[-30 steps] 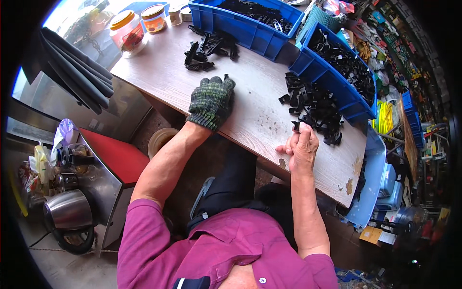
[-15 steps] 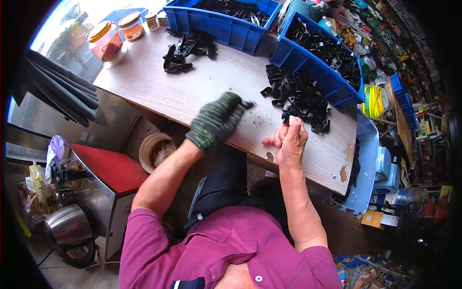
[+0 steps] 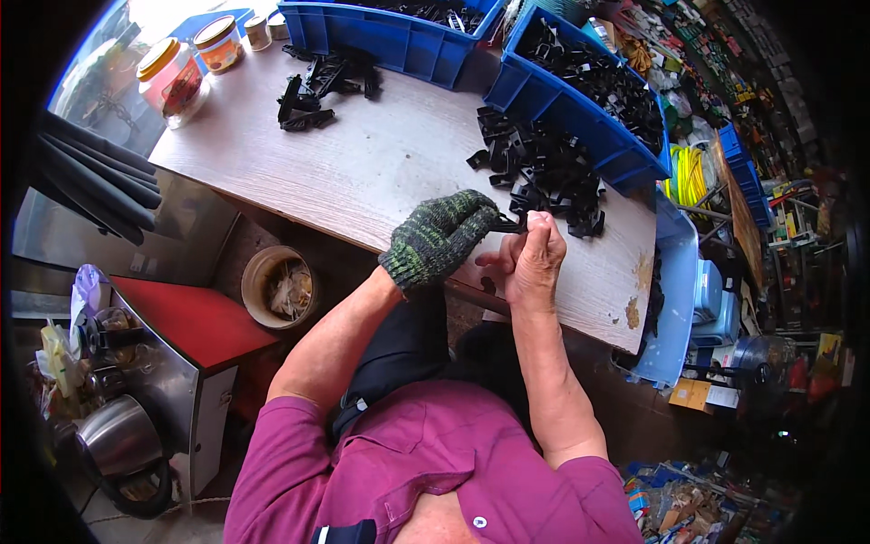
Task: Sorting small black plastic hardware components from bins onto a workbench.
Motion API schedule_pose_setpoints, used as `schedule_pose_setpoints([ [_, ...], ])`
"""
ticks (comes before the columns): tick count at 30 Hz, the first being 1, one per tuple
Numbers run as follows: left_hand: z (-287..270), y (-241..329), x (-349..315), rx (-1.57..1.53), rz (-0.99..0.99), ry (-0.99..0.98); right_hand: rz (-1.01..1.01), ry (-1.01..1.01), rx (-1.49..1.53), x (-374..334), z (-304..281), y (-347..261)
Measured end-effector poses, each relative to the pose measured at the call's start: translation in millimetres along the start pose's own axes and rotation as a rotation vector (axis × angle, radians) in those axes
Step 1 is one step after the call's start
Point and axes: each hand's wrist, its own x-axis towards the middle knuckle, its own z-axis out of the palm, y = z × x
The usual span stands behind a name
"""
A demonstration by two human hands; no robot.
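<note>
At the far left, a bright window (image 3: 95, 91) lights the room, with dark folded cloth (image 3: 100, 177) hanging below it. Nearer on that side stands a red-topped cabinet (image 3: 195, 322); a bucket (image 3: 249, 306) sits on the floor to its right, holding some pale scraps. The table (image 3: 353, 172) runs across the middle, pale and wood-grained, its surface worn through in patches by the near right corner. Crowded clutter (image 3: 752, 86) fills the far right of the room.

Left to right again: a steel kettle (image 3: 122, 435) is at the near left, then a jar (image 3: 172, 83) and a tub (image 3: 218, 45) on the table's far left. A small pile (image 3: 322, 82) of black pieces lies just in front of the far crate (image 3: 390, 50), which is blue. Over the table's near edge, the left grip (image 3: 501, 221), gloved, is closed on a black piece (image 3: 512, 224). It meets the bare right grip (image 3: 530, 220), whose thumb and finger pinch there too; whether they share one piece or hold two, I cannot tell. Just beyond, a larger pile (image 3: 544, 172) stands between the right grip and the right crate (image 3: 571, 118), also blue and full of black pieces. Farther right are a yellow coil (image 3: 689, 177) and a pale blue bin (image 3: 671, 349).
</note>
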Motion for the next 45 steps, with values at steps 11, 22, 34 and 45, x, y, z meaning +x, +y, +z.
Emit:
schedule_pose_setpoints([
  [11,-5.5,0.7,-0.5,0.150,0.047,-0.091,-0.015,0.027,0.008,-3.9,5.3,-1.1],
  [22,47.7,20.3,-1.8,-0.112,-0.150,0.365,-0.241,0.049,-0.191,0.3,-11.1,16.0],
  [34,58.8,9.0,-11.0,0.512,0.216,0.260,-0.339,0.033,-0.329,1.2,-13.1,7.3],
  [45,-9.8,-2.9,70.6,0.947,0.029,0.056,-0.028,0.552,0.092,36.9,-99.2,-66.3],
])
